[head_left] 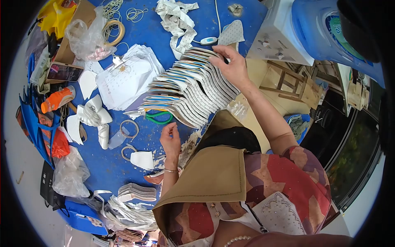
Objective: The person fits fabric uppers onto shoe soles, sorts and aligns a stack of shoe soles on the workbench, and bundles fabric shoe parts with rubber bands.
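A long row of thin, curved, insole-like pieces (193, 88), standing tightly side by side with white, blue and brown edges, crosses the blue table. My right hand (232, 68) is at the row's far end, thumb and forefinger apart, fingertips touching the top edges. Below the near end, my left hand (170, 140) is raised with loosely bent fingers, holding nothing visible. Just above it lie green-handled scissors (158, 117), partly tucked against the row. A dotted grey piece (231, 33) lies beyond my right hand. Close to my left wrist is a white cut piece (142, 160).
Clipped papers (127, 78), tape rolls (129, 129), white fabric strips (177, 20) and a phone (65, 72) are on the blue table (103, 164). An orange bottle (58, 99) lies at the left. A small insole stack (137, 192) sits near the front; a wooden stool (290, 84) stands right.
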{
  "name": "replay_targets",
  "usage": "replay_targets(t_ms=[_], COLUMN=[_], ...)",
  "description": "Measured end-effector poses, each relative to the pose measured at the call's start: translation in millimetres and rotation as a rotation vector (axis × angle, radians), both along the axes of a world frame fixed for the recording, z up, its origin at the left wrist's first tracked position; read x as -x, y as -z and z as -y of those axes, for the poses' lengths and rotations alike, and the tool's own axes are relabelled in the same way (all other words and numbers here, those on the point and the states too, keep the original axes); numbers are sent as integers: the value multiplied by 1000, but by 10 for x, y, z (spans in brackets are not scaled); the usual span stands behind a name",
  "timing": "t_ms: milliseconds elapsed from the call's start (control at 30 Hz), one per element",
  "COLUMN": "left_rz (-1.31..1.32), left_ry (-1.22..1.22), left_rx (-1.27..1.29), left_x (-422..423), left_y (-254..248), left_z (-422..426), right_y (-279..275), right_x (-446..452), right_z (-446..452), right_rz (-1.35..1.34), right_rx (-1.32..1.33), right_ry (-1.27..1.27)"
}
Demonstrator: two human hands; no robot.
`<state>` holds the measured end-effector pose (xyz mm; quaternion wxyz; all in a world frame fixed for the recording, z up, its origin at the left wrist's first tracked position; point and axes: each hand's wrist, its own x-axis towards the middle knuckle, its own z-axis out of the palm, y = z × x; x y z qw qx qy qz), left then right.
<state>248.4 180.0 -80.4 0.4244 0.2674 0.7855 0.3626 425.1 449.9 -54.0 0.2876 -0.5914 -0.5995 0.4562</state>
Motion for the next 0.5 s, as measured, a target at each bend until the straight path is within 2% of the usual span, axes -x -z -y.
replay_targets(t_ms=[100,300,433,500], left_rz=[-17,-31,-30,-28], left_ry=[11,-3,-31,-34], left_rx=[-23,-15,-16,-12], left_x=[4,-5,-13,-25], left_y=[32,44,77,67], left_z=[20,56,132,163], right_y=[-2,9,-83,-31], right_x=[8,27,82,85], right_z=[-10,15,110,145], right_rz=[78,15,223,217], right_rx=[-18,-55,-635,-599], right_ry=[-33,16,-118,-132])
